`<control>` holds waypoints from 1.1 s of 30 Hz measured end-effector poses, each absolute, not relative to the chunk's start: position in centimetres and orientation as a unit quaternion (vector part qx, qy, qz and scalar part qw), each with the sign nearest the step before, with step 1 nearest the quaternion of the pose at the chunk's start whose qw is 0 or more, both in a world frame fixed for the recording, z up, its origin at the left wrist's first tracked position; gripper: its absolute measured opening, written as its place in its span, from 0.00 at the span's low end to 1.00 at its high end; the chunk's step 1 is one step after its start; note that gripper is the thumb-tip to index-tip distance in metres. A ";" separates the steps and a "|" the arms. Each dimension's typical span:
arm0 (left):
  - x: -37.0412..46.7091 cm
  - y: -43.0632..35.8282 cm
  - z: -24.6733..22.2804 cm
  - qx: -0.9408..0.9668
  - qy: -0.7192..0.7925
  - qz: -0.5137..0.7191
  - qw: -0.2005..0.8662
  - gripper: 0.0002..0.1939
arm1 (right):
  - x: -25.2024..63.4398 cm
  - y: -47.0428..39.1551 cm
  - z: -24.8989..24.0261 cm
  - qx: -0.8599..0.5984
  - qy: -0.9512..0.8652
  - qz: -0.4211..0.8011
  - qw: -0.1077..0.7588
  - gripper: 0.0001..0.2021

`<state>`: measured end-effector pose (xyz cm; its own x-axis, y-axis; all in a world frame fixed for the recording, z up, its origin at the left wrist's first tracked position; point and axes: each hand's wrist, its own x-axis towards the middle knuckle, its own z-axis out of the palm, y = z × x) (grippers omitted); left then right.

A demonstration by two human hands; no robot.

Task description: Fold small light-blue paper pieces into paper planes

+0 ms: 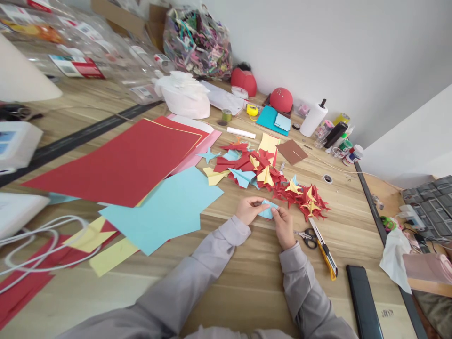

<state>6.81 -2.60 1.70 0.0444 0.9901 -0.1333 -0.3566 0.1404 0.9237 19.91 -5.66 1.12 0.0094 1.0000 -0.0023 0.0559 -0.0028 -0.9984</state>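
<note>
A small piece of light blue paper, partly folded, is held just above the wooden table between both hands. My left hand pinches its left edge with thumb and fingers. On the other side my right hand grips the right edge, thumb on top. Right behind them lies a pile of folded red paper pieces, mixed with yellow and blue ones. Folded stars in red and yellow spread toward the right. Scissors and a yellow utility knife rest beside my right wrist.
Large red sheets and a cut blue sheet lie to the left, with a white cable nearby. A black phone is at the front right. Bottles, a tape measure and a tissue pack stand behind.
</note>
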 end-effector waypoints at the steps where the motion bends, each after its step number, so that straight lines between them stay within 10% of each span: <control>1: 6.8 -2.6 1.7 0.368 0.428 0.542 0.623 0.18 | 19.9 -5.6 1.0 -0.516 -0.511 0.485 0.487 0.13; 33: 6.8 -2.7 1.7 0.383 0.429 0.558 0.599 0.18 | 19.9 -5.6 1.0 -0.523 -0.512 0.494 0.470 0.16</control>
